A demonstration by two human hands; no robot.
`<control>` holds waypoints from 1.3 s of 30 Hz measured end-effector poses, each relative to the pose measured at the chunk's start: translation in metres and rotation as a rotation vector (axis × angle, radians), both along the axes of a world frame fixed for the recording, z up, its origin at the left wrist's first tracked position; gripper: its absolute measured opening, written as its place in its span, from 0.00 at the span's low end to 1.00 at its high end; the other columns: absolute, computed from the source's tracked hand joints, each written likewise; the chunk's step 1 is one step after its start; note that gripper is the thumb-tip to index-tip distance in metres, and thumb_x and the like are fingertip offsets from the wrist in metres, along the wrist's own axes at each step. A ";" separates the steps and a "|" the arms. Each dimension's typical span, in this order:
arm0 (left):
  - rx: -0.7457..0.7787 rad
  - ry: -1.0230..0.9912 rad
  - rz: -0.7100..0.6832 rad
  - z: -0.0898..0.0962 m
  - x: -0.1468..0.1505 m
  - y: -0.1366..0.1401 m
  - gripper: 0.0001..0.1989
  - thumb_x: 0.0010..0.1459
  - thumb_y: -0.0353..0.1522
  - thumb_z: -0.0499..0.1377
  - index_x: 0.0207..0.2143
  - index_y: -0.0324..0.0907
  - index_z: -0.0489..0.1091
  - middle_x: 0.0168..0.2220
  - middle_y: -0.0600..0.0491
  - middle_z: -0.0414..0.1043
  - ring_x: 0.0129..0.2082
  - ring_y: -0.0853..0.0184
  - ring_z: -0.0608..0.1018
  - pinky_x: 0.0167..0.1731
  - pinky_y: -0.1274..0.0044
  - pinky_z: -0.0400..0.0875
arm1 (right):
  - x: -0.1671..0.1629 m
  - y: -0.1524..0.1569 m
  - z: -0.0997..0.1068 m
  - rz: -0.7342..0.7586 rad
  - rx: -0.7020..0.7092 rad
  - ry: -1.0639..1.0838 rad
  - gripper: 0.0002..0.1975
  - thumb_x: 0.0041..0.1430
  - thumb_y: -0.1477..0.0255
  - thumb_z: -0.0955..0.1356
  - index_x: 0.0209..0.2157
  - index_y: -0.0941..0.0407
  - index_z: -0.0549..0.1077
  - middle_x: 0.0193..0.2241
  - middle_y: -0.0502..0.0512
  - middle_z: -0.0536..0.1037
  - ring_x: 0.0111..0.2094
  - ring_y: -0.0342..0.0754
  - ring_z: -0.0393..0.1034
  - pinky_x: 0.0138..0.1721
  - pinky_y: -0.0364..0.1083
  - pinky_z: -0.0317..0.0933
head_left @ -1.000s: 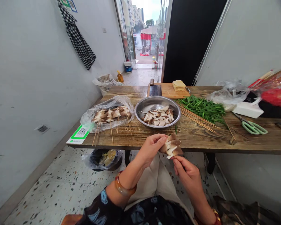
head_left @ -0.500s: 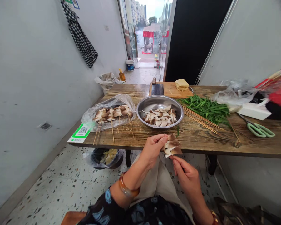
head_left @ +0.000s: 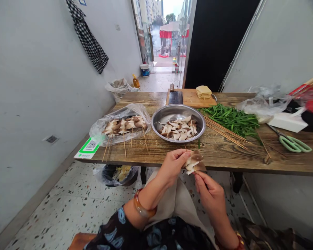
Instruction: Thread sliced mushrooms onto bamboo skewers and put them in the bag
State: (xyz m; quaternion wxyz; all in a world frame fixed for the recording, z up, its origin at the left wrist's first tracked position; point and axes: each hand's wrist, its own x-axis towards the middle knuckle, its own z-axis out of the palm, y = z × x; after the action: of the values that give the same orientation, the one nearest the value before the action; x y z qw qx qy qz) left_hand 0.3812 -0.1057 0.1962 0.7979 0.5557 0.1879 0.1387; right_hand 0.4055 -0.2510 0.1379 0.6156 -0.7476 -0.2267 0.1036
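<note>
My left hand (head_left: 174, 166) pinches the upper left part of several mushroom pieces (head_left: 194, 161) threaded on a skewer, whose tip pokes out above the fingers. Below them my right hand (head_left: 211, 191) is closed at the skewer's lower end; most of the stick is hidden by the fingers. Just beyond my hands stands a metal bowl (head_left: 156, 130) with loose mushroom pieces (head_left: 182, 129). To its left, finished mushroom skewers (head_left: 125, 125) lie on a clear plastic bag (head_left: 96, 132), sticks toward me. Bare bamboo skewers (head_left: 225, 132) lie right of the bowl.
On the wooden table (head_left: 156, 155) are green leafy stalks (head_left: 232, 119), green-handled scissors (head_left: 294, 144), and a cutting board (head_left: 190, 100) with a cleaver (head_left: 175, 97) and stacked yellowish sheets (head_left: 203, 92). A QR code card (head_left: 88, 148) lies at the left corner. Beneath stands a lined bin (head_left: 120, 175).
Both hands and the held mushroom skewer have shifted slightly to the right. The skewer's tip now shows above my left fingers. The view has tilted a little.
</note>
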 end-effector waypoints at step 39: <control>1.510 0.317 0.010 0.044 0.103 0.109 0.04 0.52 0.31 0.58 0.29 0.39 0.69 0.29 0.50 0.73 0.30 0.66 0.75 0.31 0.76 0.67 | 0.021 -0.020 -0.007 -0.061 0.154 0.194 0.19 0.57 0.59 0.67 0.37 0.60 0.79 0.16 0.46 0.67 0.18 0.41 0.61 0.22 0.40 0.57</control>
State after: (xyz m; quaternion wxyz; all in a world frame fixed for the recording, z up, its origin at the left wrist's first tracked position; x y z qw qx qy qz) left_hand 0.4841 0.0032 0.2402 0.1651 0.9618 0.1569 0.1518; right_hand 0.4262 -0.2707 0.1306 0.6930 -0.6913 -0.1504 0.1387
